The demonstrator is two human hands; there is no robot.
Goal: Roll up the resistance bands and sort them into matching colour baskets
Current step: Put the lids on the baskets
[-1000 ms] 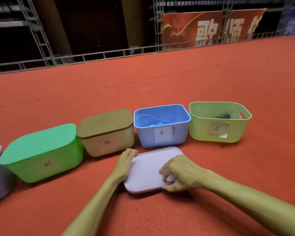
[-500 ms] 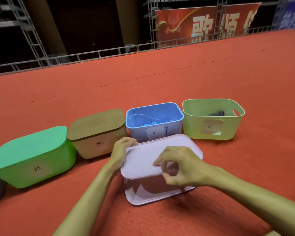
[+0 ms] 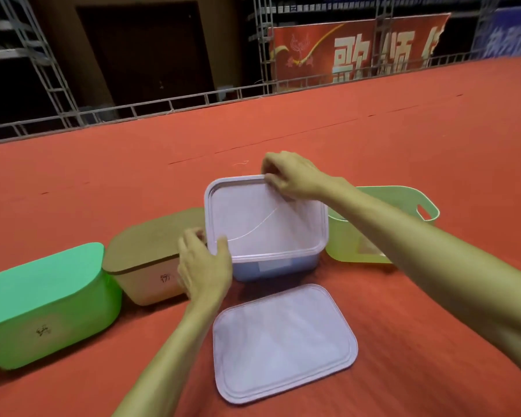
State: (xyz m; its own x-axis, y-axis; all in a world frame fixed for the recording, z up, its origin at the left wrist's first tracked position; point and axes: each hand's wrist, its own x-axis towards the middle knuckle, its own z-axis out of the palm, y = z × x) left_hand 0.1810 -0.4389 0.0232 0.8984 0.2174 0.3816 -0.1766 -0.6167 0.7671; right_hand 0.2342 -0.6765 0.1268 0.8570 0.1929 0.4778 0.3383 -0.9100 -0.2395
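Observation:
A pale lilac lid (image 3: 265,218) sits over the blue basket (image 3: 277,269), hiding what is inside. My left hand (image 3: 203,263) pinches the lid's near left corner. My right hand (image 3: 289,176) grips its far edge. Only the blue basket's front wall with a white label shows below the lid. A second lilac lid (image 3: 283,341) lies flat on the red carpet just in front. To the right stands the lime basket (image 3: 403,200), open, mostly behind my right forearm. No resistance band is visible.
Left of the blue basket stand a tan basket with a brown lid (image 3: 151,239) and a bright green lidded basket (image 3: 42,299), both labelled. Red carpet (image 3: 373,139) stretches far behind the row, ending at a metal railing (image 3: 163,103).
Both hands lifted one lilac lid off the other on the carpet and carried it forward onto the blue basket. The second lid stayed on the carpet.

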